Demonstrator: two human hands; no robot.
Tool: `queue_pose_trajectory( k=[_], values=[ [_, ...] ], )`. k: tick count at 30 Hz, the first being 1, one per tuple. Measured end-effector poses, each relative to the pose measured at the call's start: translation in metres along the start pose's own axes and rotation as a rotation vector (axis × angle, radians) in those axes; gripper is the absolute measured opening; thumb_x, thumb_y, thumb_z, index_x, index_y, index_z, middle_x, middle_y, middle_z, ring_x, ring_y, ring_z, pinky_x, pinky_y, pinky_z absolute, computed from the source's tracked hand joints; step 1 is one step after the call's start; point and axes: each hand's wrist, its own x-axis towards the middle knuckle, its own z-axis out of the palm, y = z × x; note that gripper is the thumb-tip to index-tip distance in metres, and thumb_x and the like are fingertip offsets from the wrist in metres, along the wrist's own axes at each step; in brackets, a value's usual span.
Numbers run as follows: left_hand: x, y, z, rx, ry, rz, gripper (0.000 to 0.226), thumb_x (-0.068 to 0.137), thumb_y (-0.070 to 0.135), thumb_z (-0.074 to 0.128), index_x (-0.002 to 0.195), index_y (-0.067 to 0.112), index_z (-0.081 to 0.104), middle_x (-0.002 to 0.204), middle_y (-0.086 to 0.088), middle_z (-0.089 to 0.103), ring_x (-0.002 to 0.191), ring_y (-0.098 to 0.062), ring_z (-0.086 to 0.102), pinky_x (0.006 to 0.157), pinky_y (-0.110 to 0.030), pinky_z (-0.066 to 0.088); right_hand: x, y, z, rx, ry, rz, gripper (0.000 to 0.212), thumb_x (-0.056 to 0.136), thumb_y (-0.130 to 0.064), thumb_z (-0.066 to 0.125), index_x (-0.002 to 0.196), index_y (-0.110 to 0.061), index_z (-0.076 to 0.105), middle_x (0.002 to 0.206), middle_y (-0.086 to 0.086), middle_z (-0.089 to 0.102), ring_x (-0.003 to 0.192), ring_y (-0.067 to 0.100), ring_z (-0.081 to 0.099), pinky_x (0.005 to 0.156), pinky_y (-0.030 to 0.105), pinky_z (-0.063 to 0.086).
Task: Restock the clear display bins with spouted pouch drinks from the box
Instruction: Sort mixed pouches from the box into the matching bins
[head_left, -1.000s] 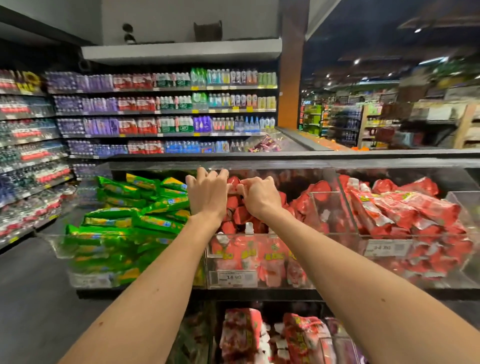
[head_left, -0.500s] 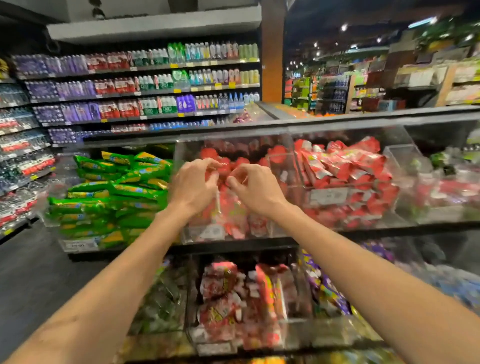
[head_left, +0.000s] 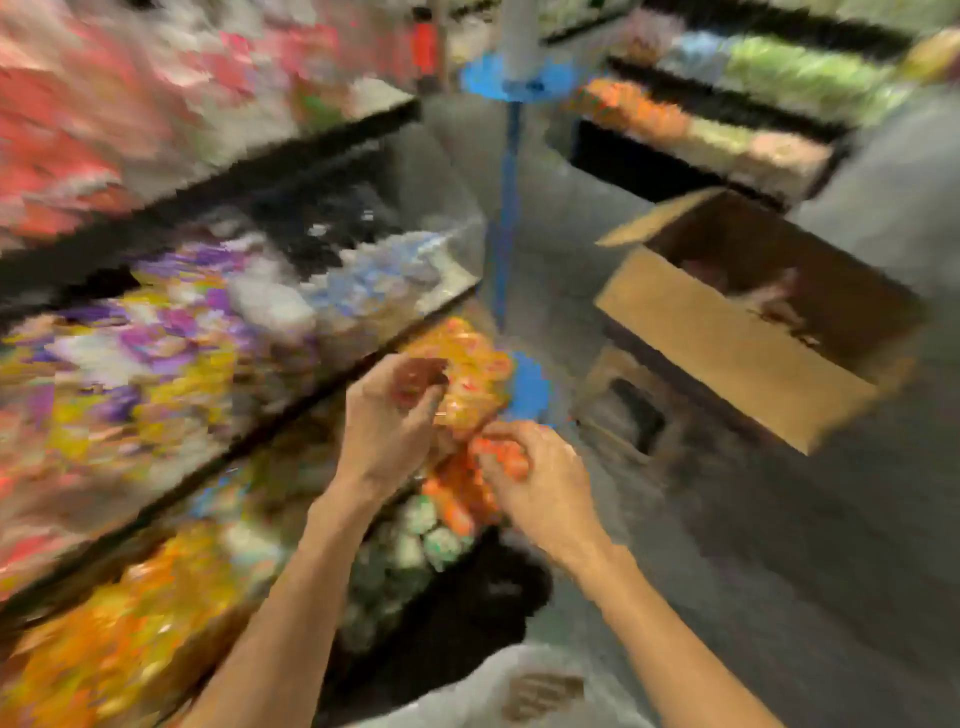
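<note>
View: heavy motion blur, so fine detail is lost.
Left hand: at centre, fingers curled, touching or just over the orange packs in a low bin. Cannot tell whether it holds anything.
Right hand: just right of the left hand and nearer, fingers curled against an orange-red blob. Cannot tell whether that is a real grasp or only overlap.
Bins: tiers on the left, running near to far. All show coloured stock: red at top left, purple/white/blue in the middle, orange/yellow near. Fill levels are unreadable.
Box: open cardboard with flaps up, right of the hands and farther off, well apart from them. It sits on a dark stand.
Pouches: reddish shapes low inside the box, probably the remaining stock. The rest of the interior is dark, so the box looks mostly emptied.
Progress: judged past halfway. The bins look stocked and the box is not yet empty.
Left to do: reach to the box, pull out the remaining pouches and drop them in the matching bin.
Risk: the hands are at orange stock while the box contents look red, so check the bin first.
</note>
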Motion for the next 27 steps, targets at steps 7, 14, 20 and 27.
queue_pose_trajectory(
  k=[7,14,20,27],
  values=[
    [0.051,0.037,0.248,0.032,-0.525,0.087,0.014,0.087,0.011,0.070,0.101,0.009,0.071,0.093,-0.001,0.071,0.086,-0.010,0.067,0.075,-0.007,0.043,0.010,0.142,-0.150,-0.166,0.180,0.395,0.027,0.095,-0.019,0.060,0.121,-0.014,0.065,0.122,0.001,0.065,0.114,0.019,0.058,0.089,0.022,0.036],
    [0.136,0.060,0.442,0.245,-0.941,0.169,0.043,0.094,0.027,0.066,0.135,0.021,0.055,0.133,-0.004,0.058,0.128,-0.023,0.049,0.109,-0.037,0.039,0.056,0.247,-0.246,-0.166,0.274,0.651,0.030,0.099,-0.025,0.055,0.129,-0.019,0.060,0.123,-0.004,0.064,0.114,0.016,0.058,0.083,0.024,0.040],
    [0.247,0.040,0.595,0.258,-0.926,0.300,0.036,0.091,0.019,0.067,0.126,0.014,0.061,0.119,-0.008,0.064,0.117,-0.028,0.055,0.095,-0.034,0.041,0.148,0.354,-0.307,-0.078,0.403,0.823,0.026,0.100,-0.026,0.056,0.125,-0.021,0.062,0.120,-0.008,0.062,0.106,0.009,0.056,0.090,0.025,0.047],
    [0.316,-0.001,0.704,0.494,-1.221,0.071,0.040,0.100,0.027,0.056,0.137,0.013,0.052,0.132,-0.012,0.059,0.117,-0.032,0.057,0.087,-0.037,0.050,0.229,0.457,-0.331,0.009,0.333,0.998,0.022,0.097,-0.029,0.059,0.116,-0.021,0.065,0.114,-0.004,0.068,0.108,0.015,0.062,0.091,0.038,0.053]
  ],
)
